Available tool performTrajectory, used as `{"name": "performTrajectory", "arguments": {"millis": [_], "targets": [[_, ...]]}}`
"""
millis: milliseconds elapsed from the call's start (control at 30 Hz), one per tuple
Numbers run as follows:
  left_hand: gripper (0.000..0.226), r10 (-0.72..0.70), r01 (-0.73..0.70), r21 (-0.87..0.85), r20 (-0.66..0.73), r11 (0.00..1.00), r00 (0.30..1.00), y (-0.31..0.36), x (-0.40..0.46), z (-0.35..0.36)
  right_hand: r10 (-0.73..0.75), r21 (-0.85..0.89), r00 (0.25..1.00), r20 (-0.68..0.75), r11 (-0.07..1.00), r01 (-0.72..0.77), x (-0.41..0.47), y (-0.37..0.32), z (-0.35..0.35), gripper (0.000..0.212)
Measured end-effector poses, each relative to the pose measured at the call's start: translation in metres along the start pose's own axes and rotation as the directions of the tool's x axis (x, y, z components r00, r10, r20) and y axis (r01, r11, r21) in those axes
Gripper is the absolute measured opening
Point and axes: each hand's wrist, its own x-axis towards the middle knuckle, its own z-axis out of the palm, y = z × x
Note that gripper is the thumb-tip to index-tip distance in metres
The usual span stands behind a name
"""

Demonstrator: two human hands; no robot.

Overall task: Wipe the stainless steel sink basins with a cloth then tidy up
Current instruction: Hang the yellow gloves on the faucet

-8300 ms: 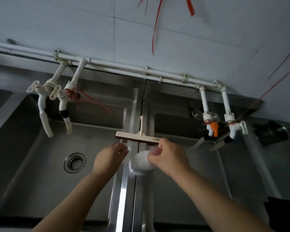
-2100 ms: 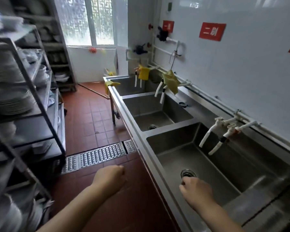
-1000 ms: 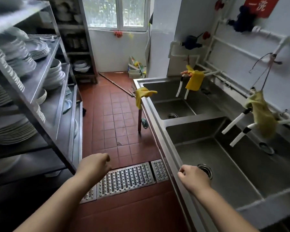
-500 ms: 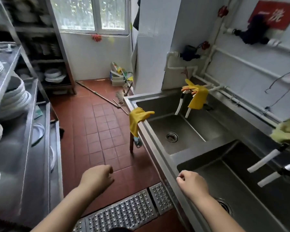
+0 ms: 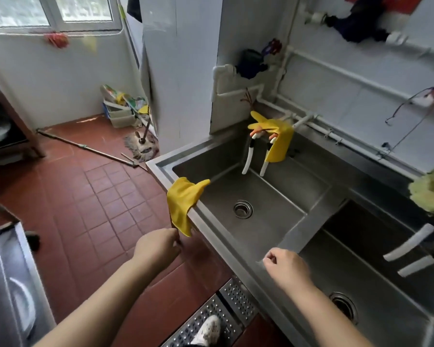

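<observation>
Your left hand [image 5: 157,249] hangs over the red floor [image 5: 90,209] with fingers curled and holding nothing; the yellow cloth [image 5: 183,204] draped over the sink rim [image 5: 206,221] ends just beyond your fingertips, contact unclear. Your right hand [image 5: 285,269] is a loose fist, holding nothing, above the divider between the far basin [image 5: 268,196] and the near basin [image 5: 361,271], the far drain [image 5: 242,209] ahead of its knuckles.
</observation>
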Motion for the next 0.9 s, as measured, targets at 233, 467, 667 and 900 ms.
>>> {"name": "performTrajectory", "arguments": {"millis": [233, 467, 667, 900], "targets": [[0.027, 0.025, -0.025, 0.043, 0.012, 0.999, 1.000, -0.004, 0.103, 0.001, 0.040, 0.017, 0.999, 0.007, 0.999, -0.040, 0.093, -0.014, 0.002, 0.018], [0.029, 0.003, -0.003, -0.015, 0.015, 1.000, 1.000, 0.000, 0.197, 0.016, 0.044, 0.029, 0.998, 0.037, 0.999, -0.045, 0.168, -0.034, 0.004, 0.019], [0.036, -0.006, 0.006, 0.004, -0.008, 1.000, 1.000, 0.013, 0.239, 0.030, 0.107, 0.011, 0.994, 0.033, 0.994, -0.107, 0.190, -0.030, 0.001, 0.017], [0.004, 0.060, -0.057, -0.025, 0.123, 0.998, 0.991, 0.004, 0.271, 0.032, 0.255, 0.010, 0.966, 0.028, 0.967, -0.256, 0.203, -0.029, -0.002, 0.016]]}}
